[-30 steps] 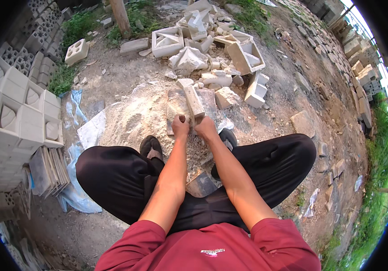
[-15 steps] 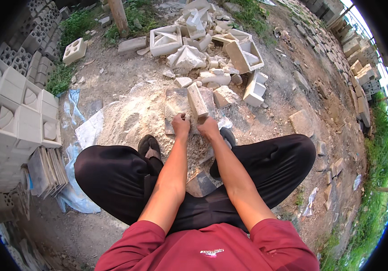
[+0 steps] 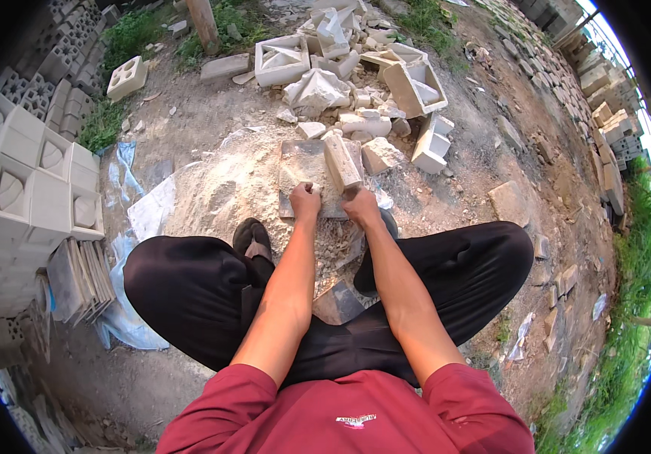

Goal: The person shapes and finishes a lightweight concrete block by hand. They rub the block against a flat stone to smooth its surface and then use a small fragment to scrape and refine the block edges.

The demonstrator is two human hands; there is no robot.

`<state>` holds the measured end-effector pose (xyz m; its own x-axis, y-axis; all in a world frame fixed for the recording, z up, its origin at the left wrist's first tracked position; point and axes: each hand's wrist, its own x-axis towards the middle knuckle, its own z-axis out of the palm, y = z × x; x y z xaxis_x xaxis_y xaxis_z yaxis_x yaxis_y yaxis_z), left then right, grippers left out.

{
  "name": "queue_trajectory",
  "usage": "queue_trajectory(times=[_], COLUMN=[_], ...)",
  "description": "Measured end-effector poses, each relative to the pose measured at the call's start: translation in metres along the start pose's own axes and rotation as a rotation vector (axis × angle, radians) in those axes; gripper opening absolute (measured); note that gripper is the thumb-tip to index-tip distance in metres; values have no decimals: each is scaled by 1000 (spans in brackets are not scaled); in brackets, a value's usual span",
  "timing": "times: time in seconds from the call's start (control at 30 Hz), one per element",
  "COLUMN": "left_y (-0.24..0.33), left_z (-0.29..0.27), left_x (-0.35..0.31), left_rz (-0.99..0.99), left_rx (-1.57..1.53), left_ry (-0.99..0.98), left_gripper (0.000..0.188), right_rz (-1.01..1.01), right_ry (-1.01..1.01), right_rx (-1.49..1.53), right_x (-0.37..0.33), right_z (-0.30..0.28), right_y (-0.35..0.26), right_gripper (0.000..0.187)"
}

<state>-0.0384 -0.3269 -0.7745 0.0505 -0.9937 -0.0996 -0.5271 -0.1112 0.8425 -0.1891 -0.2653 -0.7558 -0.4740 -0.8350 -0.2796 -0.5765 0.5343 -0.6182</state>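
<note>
From the head view, the only one, I see the person sitting with knees spread, both arms reaching out in front. The pale oblong block (image 3: 342,163) is over the right half of a flat grey slab (image 3: 298,160); whether it rests there or is held just above, I can't make out. Its long axis runs away from the person, the far end leaning a little left, the near end meeting the right hand (image 3: 361,206). That hand is clearly the nearer one, with the block straight out beyond it, and its fingers look closed around the near end, though the exact grip is hidden. From the left hand (image 3: 305,201), the block lies to the right and farther out, with a gap between. The left fingers are curled in over the slab's near edge; I can't tell whether they pinch something small. Pale powder (image 3: 216,185) spreads left of the slab, a heap of broken masonry (image 3: 318,92) lies beyond it, and moulded white blocks (image 3: 47,198) stand stacked at far left.
</note>
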Motion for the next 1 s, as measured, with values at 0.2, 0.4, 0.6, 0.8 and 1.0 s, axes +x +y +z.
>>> queue_trajectory(times=[0.2,0.4,0.6,0.8,1.0], left_y=[-17,0,6,-2,1], left_z=[-1,-10,-25,-16,-17], left_x=[13,-2,-5,-6,-8], left_rz=[18,54,125,130,137], left_rx=[78,178,330,424,420], left_ry=[13,-53,-69,-10,-62], left_gripper=[25,23,23,31,32], right_rz=[-165,-62,-3,-61,34], right_ry=[211,4,-145,104,-96], right_rx=[306,31,7,79,-62], right_x=[-3,-10,-5,-23,-1], right_z=[3,0,-14,3,3], right_y=[-57,-53,-71,-79,-46], right_gripper=[53,49,39,43,43])
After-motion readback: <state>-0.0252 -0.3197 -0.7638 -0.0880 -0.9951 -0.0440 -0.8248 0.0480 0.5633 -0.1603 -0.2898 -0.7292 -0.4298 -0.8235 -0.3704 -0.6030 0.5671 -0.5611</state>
